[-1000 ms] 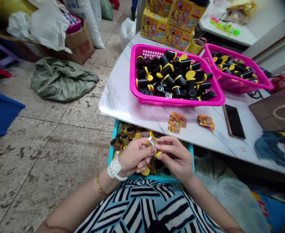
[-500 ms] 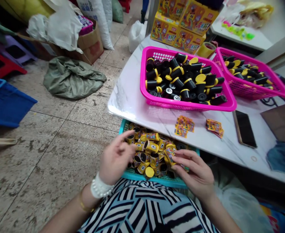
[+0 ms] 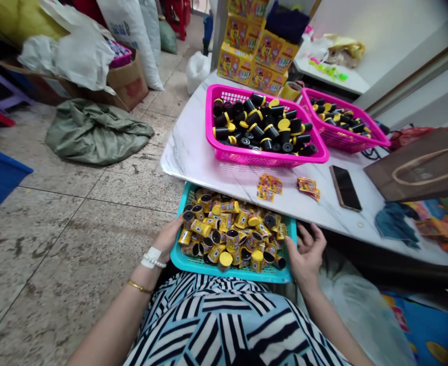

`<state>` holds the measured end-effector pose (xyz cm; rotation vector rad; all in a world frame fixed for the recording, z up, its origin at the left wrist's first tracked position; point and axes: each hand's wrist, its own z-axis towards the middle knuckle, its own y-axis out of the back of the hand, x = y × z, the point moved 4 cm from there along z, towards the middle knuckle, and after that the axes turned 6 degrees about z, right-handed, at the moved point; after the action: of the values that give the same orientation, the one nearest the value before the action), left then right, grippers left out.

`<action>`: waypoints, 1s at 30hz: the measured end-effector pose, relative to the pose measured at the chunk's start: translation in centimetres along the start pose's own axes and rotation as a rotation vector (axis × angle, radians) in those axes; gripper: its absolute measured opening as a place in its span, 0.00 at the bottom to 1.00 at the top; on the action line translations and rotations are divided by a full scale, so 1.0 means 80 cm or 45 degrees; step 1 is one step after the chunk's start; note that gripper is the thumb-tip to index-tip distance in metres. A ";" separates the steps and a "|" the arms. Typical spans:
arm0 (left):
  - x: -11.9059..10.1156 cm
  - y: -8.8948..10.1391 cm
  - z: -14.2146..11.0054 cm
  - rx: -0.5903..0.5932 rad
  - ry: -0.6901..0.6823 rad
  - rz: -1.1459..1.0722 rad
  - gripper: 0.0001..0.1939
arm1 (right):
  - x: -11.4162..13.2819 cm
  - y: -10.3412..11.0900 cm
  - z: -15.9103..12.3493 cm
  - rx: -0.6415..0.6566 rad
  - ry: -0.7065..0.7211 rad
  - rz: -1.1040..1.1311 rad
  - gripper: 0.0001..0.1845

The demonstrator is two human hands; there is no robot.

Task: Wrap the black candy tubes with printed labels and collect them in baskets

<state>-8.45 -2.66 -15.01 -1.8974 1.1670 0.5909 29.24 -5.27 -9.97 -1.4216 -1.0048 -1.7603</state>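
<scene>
A teal plastic basket (image 3: pixel 231 276) rests at my lap by the table edge, filled with small yellow-labelled canisters (image 3: pixel 232 239), some showing black ends and some with yellow caps. My left hand (image 3: pixel 170 235) is at the basket's left side, gripping the rim; its fingertips are largely hidden. At the right side is my right hand (image 3: pixel 306 251), its thumb against the rim and the other fingers spread outside it. No canister is in either hand.
On the marble-patterned table (image 3: pixel 185 147) are a pink basket (image 3: pixel 267 158) of black canisters, a second pink basket (image 3: pixel 346 142), orange labels (image 3: pixel 269 187), a label stack (image 3: pixel 308 187) and a phone (image 3: pixel 345 188). A green sack (image 3: pixel 97 132) lies on the floor.
Both hands have moved from above the canisters out to the basket's two sides. The labelled canister that was in my right hand has been let go. The camera view has shifted.
</scene>
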 end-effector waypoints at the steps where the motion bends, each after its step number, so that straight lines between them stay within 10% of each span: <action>1: -0.004 -0.001 -0.005 0.016 -0.012 0.010 0.29 | -0.004 -0.001 -0.007 -0.015 -0.065 0.019 0.49; 7: -0.012 0.005 -0.045 0.051 -0.059 0.059 0.33 | -0.028 -0.004 -0.036 0.289 -0.600 0.138 0.32; 15: 0.001 0.050 -0.059 0.014 0.058 0.030 0.35 | -0.031 -0.047 -0.044 0.553 -0.599 0.205 0.28; 21: -0.004 0.112 -0.075 -0.103 0.288 -0.252 0.28 | -0.023 -0.136 -0.029 0.761 -0.552 0.115 0.28; 30: 0.000 0.193 -0.174 -0.806 0.064 -0.621 0.23 | 0.004 -0.316 -0.011 1.387 -0.474 0.240 0.25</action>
<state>-22.45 -17.88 -13.29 -2.6287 0.5214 0.6850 7.17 6.41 -13.80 -1.0371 -1.6013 -0.5670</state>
